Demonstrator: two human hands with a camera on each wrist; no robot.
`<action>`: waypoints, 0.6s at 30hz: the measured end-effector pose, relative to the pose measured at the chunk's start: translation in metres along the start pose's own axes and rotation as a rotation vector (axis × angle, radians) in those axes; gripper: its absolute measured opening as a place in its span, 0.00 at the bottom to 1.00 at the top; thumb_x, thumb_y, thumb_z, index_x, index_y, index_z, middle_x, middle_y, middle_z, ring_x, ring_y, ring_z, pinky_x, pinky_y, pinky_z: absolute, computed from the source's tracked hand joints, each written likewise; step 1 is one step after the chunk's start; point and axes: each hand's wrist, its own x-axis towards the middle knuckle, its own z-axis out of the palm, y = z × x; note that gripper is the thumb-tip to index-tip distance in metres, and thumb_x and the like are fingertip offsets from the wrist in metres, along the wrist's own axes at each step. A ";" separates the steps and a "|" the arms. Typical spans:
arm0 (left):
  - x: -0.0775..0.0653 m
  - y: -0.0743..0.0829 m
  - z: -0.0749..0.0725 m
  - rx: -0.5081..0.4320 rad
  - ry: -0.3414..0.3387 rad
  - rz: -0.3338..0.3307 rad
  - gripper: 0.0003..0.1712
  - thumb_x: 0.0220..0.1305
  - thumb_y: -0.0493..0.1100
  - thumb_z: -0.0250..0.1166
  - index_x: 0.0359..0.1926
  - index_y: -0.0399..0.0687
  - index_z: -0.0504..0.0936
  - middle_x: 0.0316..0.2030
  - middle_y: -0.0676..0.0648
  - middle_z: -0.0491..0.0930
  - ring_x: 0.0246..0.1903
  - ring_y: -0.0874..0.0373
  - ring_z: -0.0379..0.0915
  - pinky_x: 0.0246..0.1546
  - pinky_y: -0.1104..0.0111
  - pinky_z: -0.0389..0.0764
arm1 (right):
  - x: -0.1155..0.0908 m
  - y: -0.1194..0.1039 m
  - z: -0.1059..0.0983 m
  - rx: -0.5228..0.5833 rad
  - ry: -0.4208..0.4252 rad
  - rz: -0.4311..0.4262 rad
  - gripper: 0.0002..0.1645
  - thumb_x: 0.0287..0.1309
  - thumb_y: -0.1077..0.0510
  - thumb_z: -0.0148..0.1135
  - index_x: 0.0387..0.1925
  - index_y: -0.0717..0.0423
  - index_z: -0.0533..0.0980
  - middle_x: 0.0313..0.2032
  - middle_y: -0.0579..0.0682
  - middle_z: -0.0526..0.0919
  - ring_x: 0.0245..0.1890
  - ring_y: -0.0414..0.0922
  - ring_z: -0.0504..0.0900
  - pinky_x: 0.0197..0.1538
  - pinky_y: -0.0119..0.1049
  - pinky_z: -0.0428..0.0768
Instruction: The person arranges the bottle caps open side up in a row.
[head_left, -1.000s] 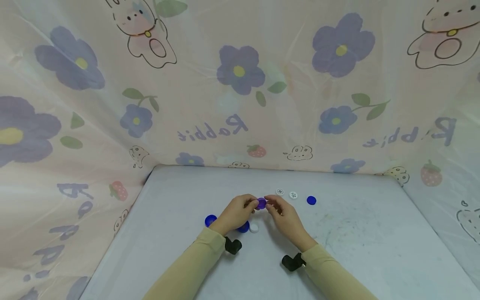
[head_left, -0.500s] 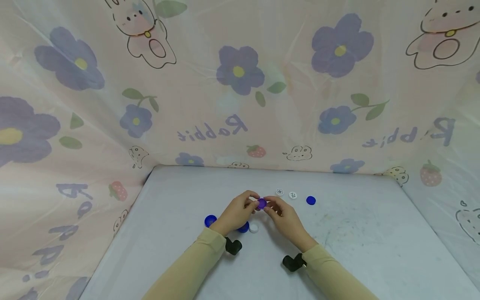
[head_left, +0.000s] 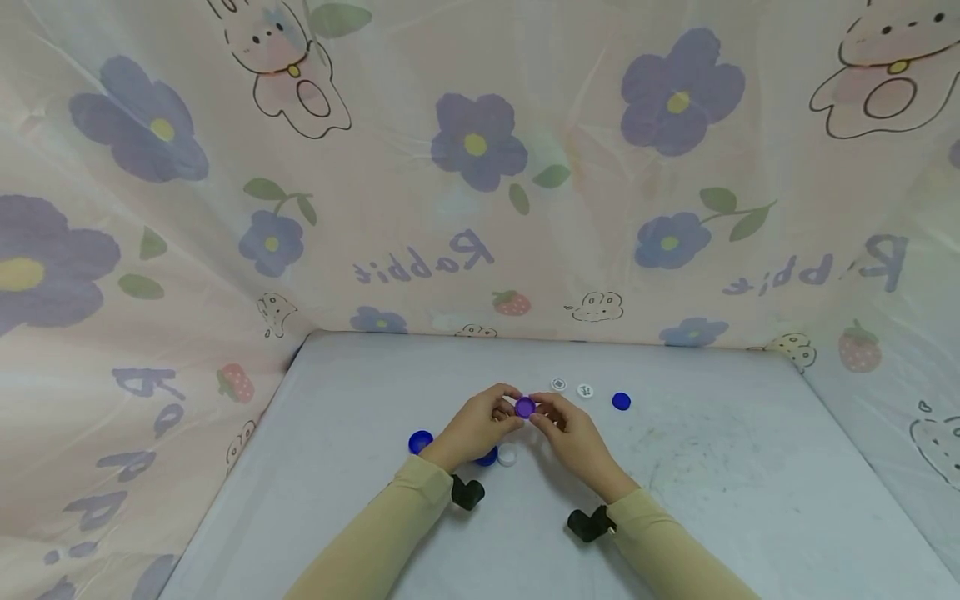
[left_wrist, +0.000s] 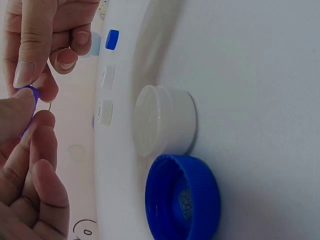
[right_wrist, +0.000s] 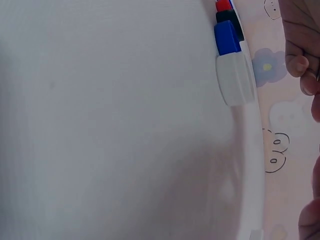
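Between my two hands, raised over the table, is a small round purple cap [head_left: 525, 407], its hollow side facing the head camera. My left hand [head_left: 480, 427] pinches its left edge; in the left wrist view the thumb [left_wrist: 17, 115] lies against it. From the other side my right hand [head_left: 573, 433] grips the rim with thumb and fingertips. Below the left hand lie a white bottle cap [head_left: 507, 454] and a blue bottle cap [head_left: 487, 456] partly covered by that hand. Another blue cap [head_left: 421, 442] is beside the left wrist.
Two small white caps [head_left: 558, 384] [head_left: 585, 391] and a flat blue cap [head_left: 621, 402] lie beyond the hands. In the right wrist view, red [right_wrist: 223, 5], black [right_wrist: 229, 22] and blue [right_wrist: 227, 37] pieces line up behind a white cap [right_wrist: 235, 79]. Printed cloth [head_left: 480, 217] walls the table [head_left: 750, 467].
The purple cap has turned slightly toward the camera and edged a little right. My left thumb has shifted lower on it. The caps on the table stay put.
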 end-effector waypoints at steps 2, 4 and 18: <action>0.000 0.000 0.001 0.006 0.002 0.003 0.19 0.64 0.46 0.66 0.55 0.52 0.75 0.34 0.57 0.78 0.33 0.63 0.75 0.33 0.69 0.77 | -0.001 -0.001 -0.001 0.001 -0.005 0.005 0.18 0.65 0.52 0.60 0.56 0.43 0.76 0.37 0.42 0.80 0.35 0.42 0.76 0.37 0.34 0.76; 0.000 0.000 0.001 0.016 0.002 0.000 0.19 0.64 0.46 0.66 0.55 0.52 0.75 0.34 0.57 0.78 0.33 0.63 0.74 0.32 0.69 0.77 | -0.001 -0.001 -0.001 0.001 -0.011 0.010 0.18 0.65 0.52 0.61 0.56 0.44 0.76 0.36 0.42 0.80 0.35 0.42 0.76 0.36 0.34 0.75; -0.005 -0.002 0.009 0.218 -0.104 -0.004 0.17 0.62 0.50 0.68 0.50 0.53 0.81 0.41 0.54 0.78 0.40 0.61 0.73 0.40 0.66 0.76 | -0.010 0.014 -0.009 -0.013 -0.178 0.065 0.19 0.56 0.50 0.70 0.49 0.45 0.78 0.32 0.41 0.80 0.32 0.43 0.75 0.32 0.34 0.75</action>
